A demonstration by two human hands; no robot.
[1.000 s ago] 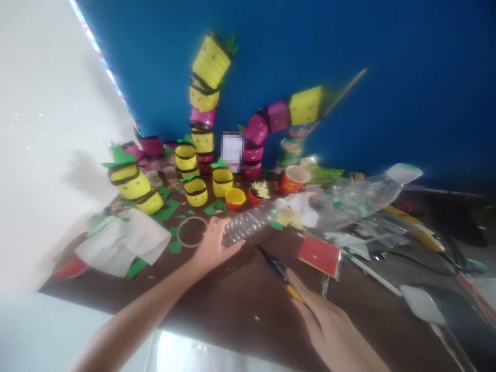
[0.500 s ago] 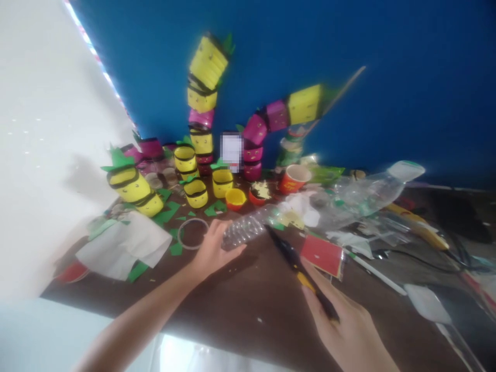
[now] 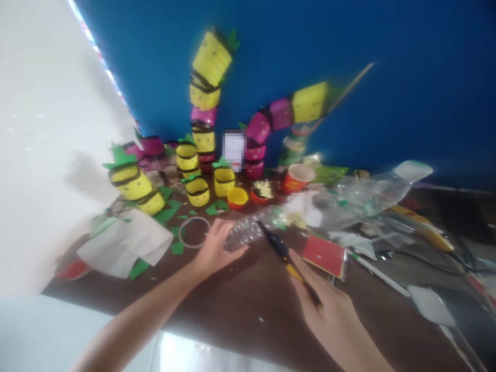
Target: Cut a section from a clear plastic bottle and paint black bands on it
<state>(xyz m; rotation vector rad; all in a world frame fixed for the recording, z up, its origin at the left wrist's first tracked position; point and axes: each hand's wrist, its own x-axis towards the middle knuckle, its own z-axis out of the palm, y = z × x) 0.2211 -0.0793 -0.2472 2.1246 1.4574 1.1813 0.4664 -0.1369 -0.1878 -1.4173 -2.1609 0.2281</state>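
Clear ribbed plastic forms the bottle (image 3: 243, 233), lying on its side on the dark brown table (image 3: 232, 310), its length slanting up toward the right. The left hand (image 3: 217, 247) closes around its nearer end, fingers curled over the far side and the thumb stretched out along the near side; the forearm slants in from the lower left. From the lower right comes the other forearm, and the right hand (image 3: 334, 312) pinches a slim black-and-yellow tool (image 3: 279, 248) between thumb and fingers, the forefinger running along the handle. Its narrow dark tip points up and left and overlaps the bottle in view; whether the two touch, one cannot tell.

Just beside the left hand lies a thin, translucent ring (image 3: 180, 235). Farther left is a limp white sheet (image 3: 127, 248) with soft folds, near angular green scraps (image 3: 170, 211). Right of the tool sits a flat red square (image 3: 324, 256) in a glossy clear sleeve. Beyond, a larger crumpled clear bottle (image 3: 372, 199) tilts upward. Smooth yellow cups (image 3: 197, 194) with black bands stand behind the ring.
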